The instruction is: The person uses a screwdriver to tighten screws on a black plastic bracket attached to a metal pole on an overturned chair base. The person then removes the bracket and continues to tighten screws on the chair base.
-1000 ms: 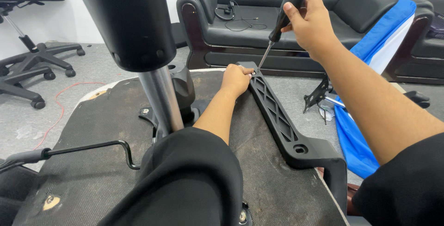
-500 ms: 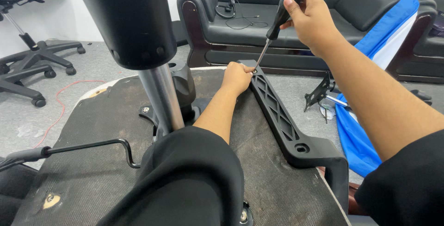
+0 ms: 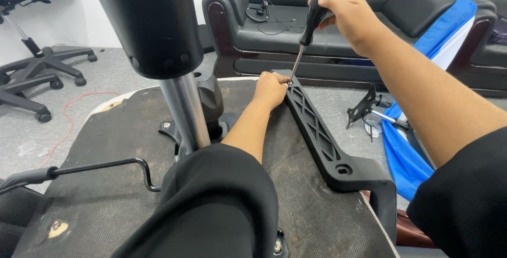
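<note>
the left hand (image 3: 270, 90) lies on the underside of an upturned chair seat (image 3: 105, 184), fingers curled together and pressed against the far end of a black armrest bracket (image 3: 316, 131), right beside the screwdriver tip. whether it pinches a screw there cannot be told. the bracket is a long flat bar with a lattice of diamond cut-outs and a round screw hole near its close end; it runs along the seat's right edge and bends down past it. the right hand (image 3: 348, 10) is raised above, fingers wrapped tight around the black handle of a screwdriver (image 3: 312, 23), whose thin metal shaft slants down to the bracket's far end.
</note>
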